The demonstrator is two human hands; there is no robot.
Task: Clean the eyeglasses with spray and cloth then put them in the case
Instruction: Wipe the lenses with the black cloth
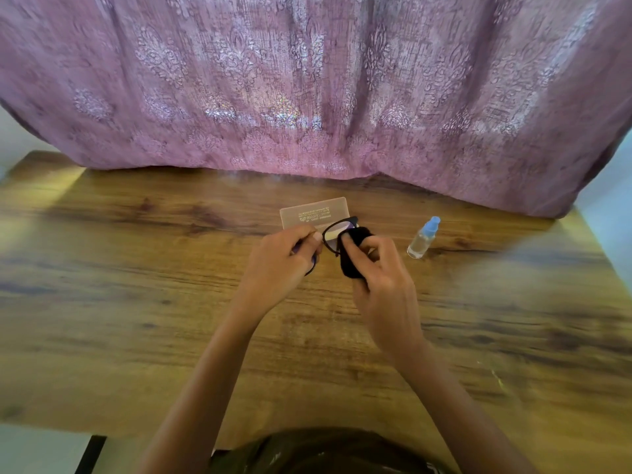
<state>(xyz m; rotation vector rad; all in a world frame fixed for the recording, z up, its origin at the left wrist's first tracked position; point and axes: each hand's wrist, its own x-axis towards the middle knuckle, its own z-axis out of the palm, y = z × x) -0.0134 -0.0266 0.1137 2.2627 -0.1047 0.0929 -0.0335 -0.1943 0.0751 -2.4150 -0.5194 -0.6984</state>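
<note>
Pink patterned curtain fabric [307,80] is hanging behind and draping onto the far edge of the brown wood-grain tabletop [136,302]. Left hand [284,261] is pinching one side of the black-framed eyeglasses [333,234], fingers closed on the frame, holding them above the table centre. Right hand [386,282] is gripping a black cleaning cloth [354,254], fingers curled shut around it, pressing it against the other lens. Translucent flat rectangular case [313,212] is lying just behind the glasses. Small clear spray bottle with a blue cap [424,237] is standing near, to the right.
</note>
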